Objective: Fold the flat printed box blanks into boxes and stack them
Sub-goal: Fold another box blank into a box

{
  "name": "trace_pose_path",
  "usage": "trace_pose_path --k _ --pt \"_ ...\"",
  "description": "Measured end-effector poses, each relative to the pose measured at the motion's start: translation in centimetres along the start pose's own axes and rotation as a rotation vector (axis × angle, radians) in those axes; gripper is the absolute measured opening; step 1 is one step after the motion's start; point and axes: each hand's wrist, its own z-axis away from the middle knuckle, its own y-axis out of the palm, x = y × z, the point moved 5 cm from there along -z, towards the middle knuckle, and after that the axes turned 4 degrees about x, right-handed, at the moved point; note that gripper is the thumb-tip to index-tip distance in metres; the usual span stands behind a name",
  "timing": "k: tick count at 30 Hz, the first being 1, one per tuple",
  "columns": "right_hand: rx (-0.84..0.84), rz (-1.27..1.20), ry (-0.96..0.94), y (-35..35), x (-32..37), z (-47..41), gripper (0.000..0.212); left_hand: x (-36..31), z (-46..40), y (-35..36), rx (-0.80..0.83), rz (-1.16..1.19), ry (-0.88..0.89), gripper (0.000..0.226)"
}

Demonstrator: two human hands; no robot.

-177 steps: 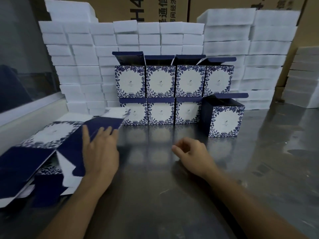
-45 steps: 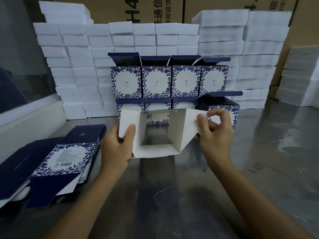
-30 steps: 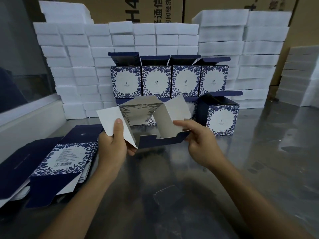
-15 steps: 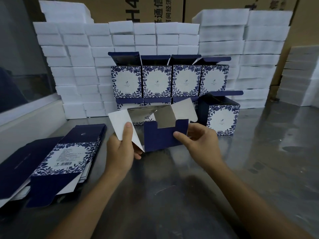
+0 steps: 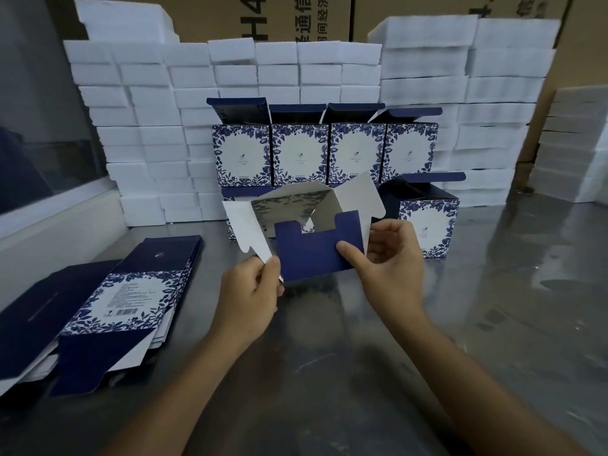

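Four folded boxes [image 5: 327, 153] form the top row, with one more [image 5: 427, 218] standing at the right on the table [image 5: 329, 373]. The lower row is mostly hidden, so it can't be counted. Between both hands, a half-folded box blank [image 5: 312, 248] is held above the table: the left hand [image 5: 250, 301] pinches its white side flap, and the right hand [image 5: 388, 261] grips the navy flap. The pile of flat blanks [image 5: 125, 291] lies left, cut off.

A reflective steel table [image 5: 362, 373] filled the foreground, catching dull light patches toward 3 o'clock. White foam blocks [image 5: 148, 126] were stacked in a wall from 10 to 2 o'clock, with brown printed cartons [image 5: 296, 18] behind them at 12. A glass pane [image 5: 33, 126] above a pale ledge [image 5: 59, 222] ran along 9 o'clock.
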Motion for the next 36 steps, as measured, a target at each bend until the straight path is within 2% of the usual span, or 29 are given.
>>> trace_pose_path --k 4,8,12,17,21,24,27,29,33,36 --pt "-0.05 0.045 0.007 -0.3 -0.4 -0.1 0.034 -0.4 0.4 0.8 0.051 0.033 0.001 0.041" --pt "-0.039 0.109 -0.039 -0.2 -0.1 0.3 0.035 -1.2 0.6 0.9 0.069 -0.077 0.076 0.041" --pt "-0.01 0.226 -0.128 0.1 0.2 0.5 0.033 -2.2 0.9 0.8 0.09 -0.208 0.15 0.054" --pt "0.05 0.29 -0.128 0.8 0.1 0.7 0.031 -2.5 0.9 0.8 0.064 -0.329 0.179 0.046" --pt "0.121 0.266 -0.11 1.4 0.0 0.8 0.039 -2.1 0.6 0.6 0.011 -0.235 0.082 0.054" --pt "0.025 0.19 -0.023 1.4 -0.5 1.2 0.042 -1.6 0.7 0.9 -0.002 -0.106 -0.012 0.047" --pt "-0.043 0.171 0.152 1.5 -1.2 1.5 0.034 -1.2 0.9 1.4 -0.013 0.001 -0.097 0.039" --pt "0.083 0.156 0.216 2.2 -1.4 1.6 0.027 -0.9 1.1 1.9 0.004 0.08 -0.137 0.037" --pt "0.49 0.207 0.127 4.7 -0.7 3.4 0.044 -0.8 1.3 2.4 0.066 0.151 -0.164 0.031" --pt "0.514 0.235 0.049 5.2 -0.3 3.9 0.044 -0.6 1.2 2.2 0.061 0.17 -0.172 0.032"
